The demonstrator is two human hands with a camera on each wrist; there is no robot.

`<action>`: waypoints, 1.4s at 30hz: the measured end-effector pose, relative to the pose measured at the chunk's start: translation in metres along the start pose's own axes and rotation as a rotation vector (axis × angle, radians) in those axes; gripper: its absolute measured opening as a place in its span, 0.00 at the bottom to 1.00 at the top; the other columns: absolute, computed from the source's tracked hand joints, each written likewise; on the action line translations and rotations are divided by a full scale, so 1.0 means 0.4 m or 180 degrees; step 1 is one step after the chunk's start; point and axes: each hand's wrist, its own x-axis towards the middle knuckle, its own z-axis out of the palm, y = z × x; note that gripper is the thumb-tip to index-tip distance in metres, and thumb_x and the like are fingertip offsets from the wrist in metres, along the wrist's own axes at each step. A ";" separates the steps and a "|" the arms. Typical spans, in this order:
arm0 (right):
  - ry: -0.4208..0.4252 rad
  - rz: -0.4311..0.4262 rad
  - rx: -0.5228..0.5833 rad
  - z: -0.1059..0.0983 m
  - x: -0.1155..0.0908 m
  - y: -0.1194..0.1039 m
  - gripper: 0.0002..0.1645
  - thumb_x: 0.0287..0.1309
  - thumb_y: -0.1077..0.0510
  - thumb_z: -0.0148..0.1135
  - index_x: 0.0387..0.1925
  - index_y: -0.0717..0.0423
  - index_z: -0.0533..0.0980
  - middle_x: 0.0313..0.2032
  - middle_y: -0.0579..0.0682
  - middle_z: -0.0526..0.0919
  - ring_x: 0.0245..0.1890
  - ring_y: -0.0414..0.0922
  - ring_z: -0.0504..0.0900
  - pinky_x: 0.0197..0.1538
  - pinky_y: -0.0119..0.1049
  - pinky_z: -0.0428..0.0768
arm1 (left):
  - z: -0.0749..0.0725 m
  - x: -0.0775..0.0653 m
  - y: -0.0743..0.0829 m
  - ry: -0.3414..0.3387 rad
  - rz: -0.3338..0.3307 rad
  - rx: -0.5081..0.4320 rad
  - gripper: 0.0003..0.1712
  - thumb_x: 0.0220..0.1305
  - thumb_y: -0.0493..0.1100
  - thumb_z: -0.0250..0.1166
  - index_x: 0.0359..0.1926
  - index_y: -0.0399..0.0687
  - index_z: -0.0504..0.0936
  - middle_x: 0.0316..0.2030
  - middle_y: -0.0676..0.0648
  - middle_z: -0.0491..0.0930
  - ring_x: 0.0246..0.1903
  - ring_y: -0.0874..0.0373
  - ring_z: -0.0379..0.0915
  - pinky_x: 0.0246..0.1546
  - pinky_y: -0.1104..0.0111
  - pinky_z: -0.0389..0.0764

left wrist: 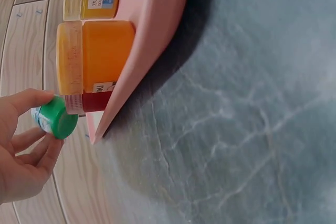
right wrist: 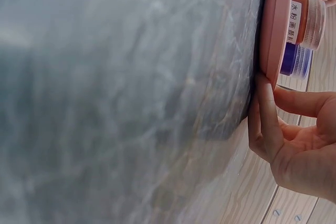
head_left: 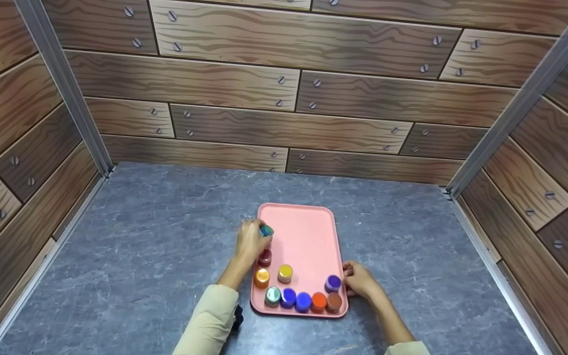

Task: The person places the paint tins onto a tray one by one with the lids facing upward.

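Observation:
My left hand (head_left: 250, 242) holds a small green paint jar (left wrist: 56, 118) between thumb and fingers, tilted, above the left rim of a pink tray (head_left: 303, 236). Just below that hand stands a dark red jar (head_left: 265, 258), with an orange jar (head_left: 262, 279) and a yellow jar (head_left: 285, 273) nearer the front. At the tray's right edge my right hand (head_left: 359, 280) pinches the rim, thumb and fingers meeting it in the right wrist view. A purple jar (head_left: 333, 283) and a brown jar (head_left: 334, 302) stand on the tray close to this hand.
Along the tray's front side stand a green jar (head_left: 272, 296), two blue jars (head_left: 296, 299) and a red-orange jar (head_left: 319, 302). The tray lies on a grey marbled tabletop (head_left: 165, 236). Wood-patterned walls (head_left: 284, 88) enclose the back and both sides.

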 end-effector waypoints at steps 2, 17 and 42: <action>-0.0001 0.0003 0.0010 0.000 0.000 0.000 0.20 0.40 0.76 0.47 0.41 0.70 0.67 0.28 0.53 0.69 0.22 0.44 0.71 0.22 0.39 0.78 | 0.004 -0.003 -0.001 -0.0045 -0.0056 -0.0074 0.15 0.40 0.36 0.71 0.32 0.37 0.79 0.29 0.41 0.78 0.32 0.47 0.75 0.35 0.60 0.76; -0.0022 -0.0100 0.0026 0.000 -0.002 0.003 0.19 0.39 0.77 0.47 0.40 0.71 0.67 0.27 0.53 0.68 0.22 0.44 0.70 0.21 0.38 0.78 | 0.030 -0.016 -0.008 -0.0178 -0.0185 -0.0196 0.14 0.40 0.33 0.69 0.30 0.37 0.74 0.27 0.41 0.76 0.31 0.45 0.75 0.34 0.59 0.76; 0.0012 -0.0023 -0.0019 0.000 0.003 0.007 0.20 0.39 0.76 0.48 0.41 0.71 0.68 0.28 0.53 0.71 0.21 0.44 0.72 0.22 0.38 0.78 | 0.018 -0.025 -0.019 -0.0538 -0.0315 -0.0244 0.25 0.46 0.38 0.69 0.46 0.33 0.73 0.40 0.38 0.74 0.42 0.43 0.73 0.44 0.57 0.73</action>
